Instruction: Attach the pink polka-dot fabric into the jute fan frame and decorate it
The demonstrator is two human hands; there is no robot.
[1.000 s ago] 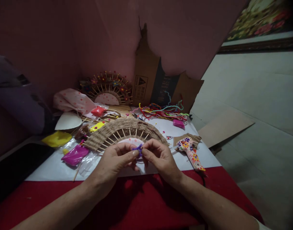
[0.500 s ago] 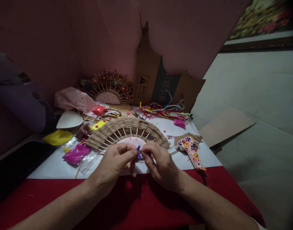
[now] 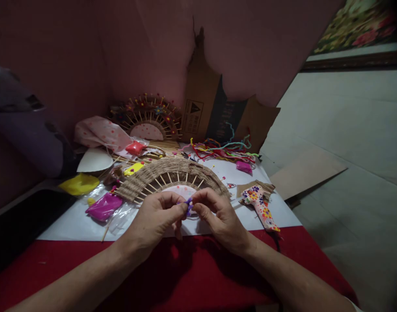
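Note:
Between my hands is a small purple pipe cleaner (image 3: 188, 207), bent into what look like little loops. My left hand (image 3: 162, 212) pinches it between thumb and index finger. From the other side, the thumb and index finger of my right hand (image 3: 218, 216) close on its edge, slightly apart from each other. Just behind both hands lies a half-round fan-shaped piece wrapped in brown twine (image 3: 172, 169), with thin sticks fanning out from a pink dotted half circle (image 3: 177, 189), which my fingers partly cover.
A flower-patterned glue gun (image 3: 258, 203) rests on cardboard at right. Coloured pipe cleaners (image 3: 221, 151) and a magenta packet (image 3: 244, 167) lie behind. Bags of magenta (image 3: 104, 206) and yellow clay (image 3: 79, 185) sit left. A similar decorated fan (image 3: 149, 117) and torn cardboard (image 3: 201, 104) stand at the wall.
My right thumb and index finger have shifted slightly on the purple pipe cleaner, whose loops have turned a little. The view has moved slightly; the other things stay put.

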